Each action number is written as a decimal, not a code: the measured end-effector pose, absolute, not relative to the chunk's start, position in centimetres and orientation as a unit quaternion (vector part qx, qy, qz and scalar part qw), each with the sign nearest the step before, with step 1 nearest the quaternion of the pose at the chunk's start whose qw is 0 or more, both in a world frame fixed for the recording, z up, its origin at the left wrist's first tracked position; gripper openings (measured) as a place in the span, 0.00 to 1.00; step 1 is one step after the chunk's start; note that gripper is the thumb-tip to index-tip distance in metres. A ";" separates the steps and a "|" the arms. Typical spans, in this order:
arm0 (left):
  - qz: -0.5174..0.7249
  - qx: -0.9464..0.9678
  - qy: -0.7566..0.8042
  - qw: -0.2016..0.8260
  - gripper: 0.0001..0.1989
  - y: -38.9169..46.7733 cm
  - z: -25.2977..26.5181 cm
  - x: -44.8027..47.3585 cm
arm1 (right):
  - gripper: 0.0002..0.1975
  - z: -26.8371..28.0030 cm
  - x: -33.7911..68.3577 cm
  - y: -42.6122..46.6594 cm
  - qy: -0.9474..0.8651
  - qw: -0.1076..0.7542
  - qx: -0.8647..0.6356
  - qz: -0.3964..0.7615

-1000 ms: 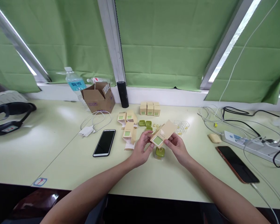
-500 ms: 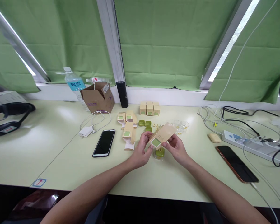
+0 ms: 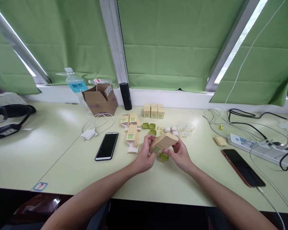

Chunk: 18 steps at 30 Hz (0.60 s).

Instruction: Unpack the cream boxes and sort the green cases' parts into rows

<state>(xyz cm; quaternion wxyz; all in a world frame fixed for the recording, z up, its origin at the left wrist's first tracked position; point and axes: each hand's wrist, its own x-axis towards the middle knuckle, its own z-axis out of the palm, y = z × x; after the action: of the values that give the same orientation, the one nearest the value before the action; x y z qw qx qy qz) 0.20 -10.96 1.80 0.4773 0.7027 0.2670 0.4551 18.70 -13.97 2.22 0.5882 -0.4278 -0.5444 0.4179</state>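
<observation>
Centrally, a tan cardboard box (image 3: 163, 140) of elongated rectangular form is suspended above the pale yellow-green tabletop (image 3: 144, 188), tilted, with its far end raised toward the right. A green square patch with a pale border marks the near end of the visible face; whether it is printed or a cut-out window cannot be determined. Faint lettering beside the patch is illegible. The underside and the contents, if any, are concealed.

Grip: the bare left hand (image 3: 145, 157) grasps the left end of the box; the bare right hand (image 3: 182, 156) grasps the right side, thumb at the lower edge. Fingers behind the box are partly hidden.

Directly below, a clear container with an olive-green lid (image 3: 163, 157) is partly covered by the box and right thumb. Beyond the box lie olive-green square cups (image 3: 152, 126), small yellow pieces (image 3: 161, 128) too small to identify, white rounded pieces (image 3: 174, 128) partly masked by the box, and clear transparent cups (image 3: 185, 129) whose outlines overlap.

To the left, opened tan cartons with green squares (image 3: 132, 134) lie grouped; farther back, three closed tan cartons (image 3: 154, 111) stand side by side. Both forearms are cut off at the lower frame edge.
</observation>
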 end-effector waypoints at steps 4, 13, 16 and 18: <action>0.450 0.719 0.254 0.465 0.26 -11.1 2.3 -0.1 | 0.24 3.3 18.8 -13.8 -0.514 0.601 -0.404 0.460; 0.476 0.752 0.281 0.359 0.25 -10.9 2.4 -0.1 | 0.28 3.9 19.1 -13.4 -0.482 0.588 -0.419 0.496; 0.488 0.757 0.279 0.334 0.19 -10.7 2.2 0.0 | 0.27 3.7 19.1 -13.5 -0.475 0.587 -0.398 0.520; 0.488 0.769 0.264 0.316 0.16 -10.6 2.2 0.0 | 0.27 3.7 19.2 -13.6 -0.468 0.587 -0.388 0.535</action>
<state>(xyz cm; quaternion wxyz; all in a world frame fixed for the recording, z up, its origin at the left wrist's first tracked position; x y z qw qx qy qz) -0.01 -10.65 2.21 0.3160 0.7695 0.2636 0.4884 19.16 -13.56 3.65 0.5869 -0.3878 -0.4678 0.5351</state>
